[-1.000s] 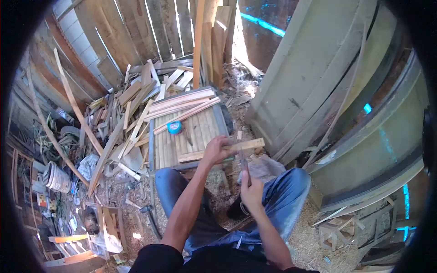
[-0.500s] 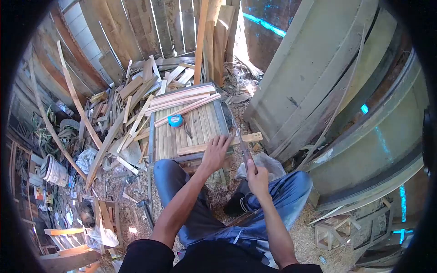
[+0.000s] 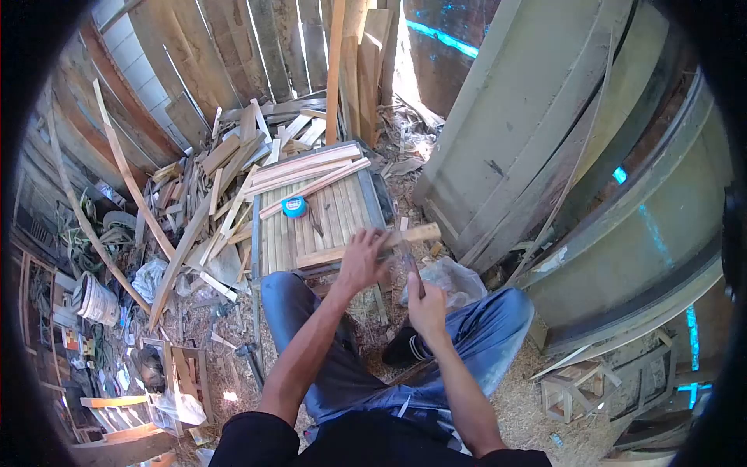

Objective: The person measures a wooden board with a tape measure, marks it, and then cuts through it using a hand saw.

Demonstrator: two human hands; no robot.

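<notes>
My left hand (image 3: 362,261) presses over a pale wooden strip (image 3: 323,255), its fingers bent across the top. The strip lies along the near edge of a low slatted bench (image 3: 272,237), and its right end juts past the side. My right hand (image 3: 427,306) is closed round the dark handle of a handsaw (image 3: 408,258), whose narrow blade meets the strip just right of my left hand. The blade is foreshortened, so its teeth cannot be made out. A blue tape measure (image 3: 294,207) rests on the slats, beside a small dark tool (image 3: 317,224).
Several thin strips (image 3: 311,169) lie across the bench's far end. Offcuts (image 3: 226,167) are heaped behind and left of it. Large panels (image 3: 513,117) lean at the right. A clear plastic bag (image 3: 451,282) sits by my right knee, and a hammer (image 3: 249,354) lies on the sawdust-covered floor.
My right hand has come down and slightly left with the saw, and less of the blade shows. My left hand stays on the strip, its fingers bent more.
</notes>
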